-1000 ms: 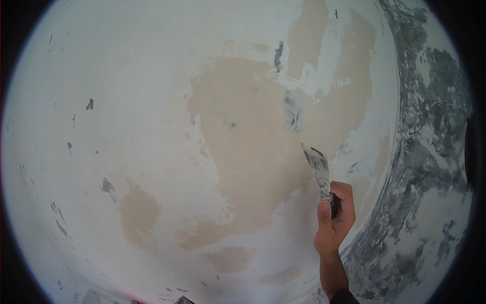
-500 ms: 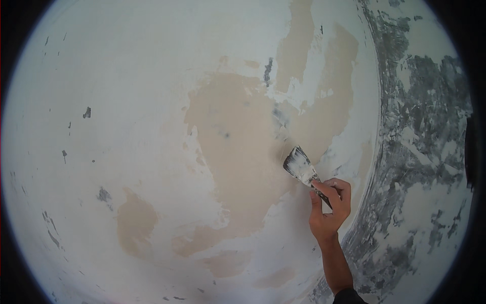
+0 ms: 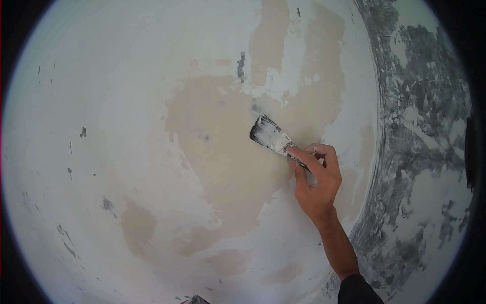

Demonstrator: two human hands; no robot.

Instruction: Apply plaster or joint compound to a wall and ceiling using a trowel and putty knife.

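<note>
My right hand [image 3: 321, 183] is closed around the handle of a putty knife [image 3: 272, 137], with fingers and thumb pinching it near the blade. The broad blade is smeared with white paste and has a dark edge, and it points up and to the left. It lies over a large beige patch [image 3: 233, 167] on a whitish wall [image 3: 126, 91], just below a small grey spot [image 3: 258, 107]. Whether the whole edge touches the wall I cannot tell. My left hand is out of view.
A rough grey and white strip [image 3: 420, 152] runs down the right side past a curved edge. Smaller beige patches [image 3: 138, 228] and dark chips [image 3: 83, 132] mark the wall. The tip of a dark, white-smeared object [image 3: 197, 300] shows at the lower edge.
My right hand and the putty knife have moved up and left, and the blade has tilted further left. The view has shifted slightly. A dark object's tip has appeared at the bottom.
</note>
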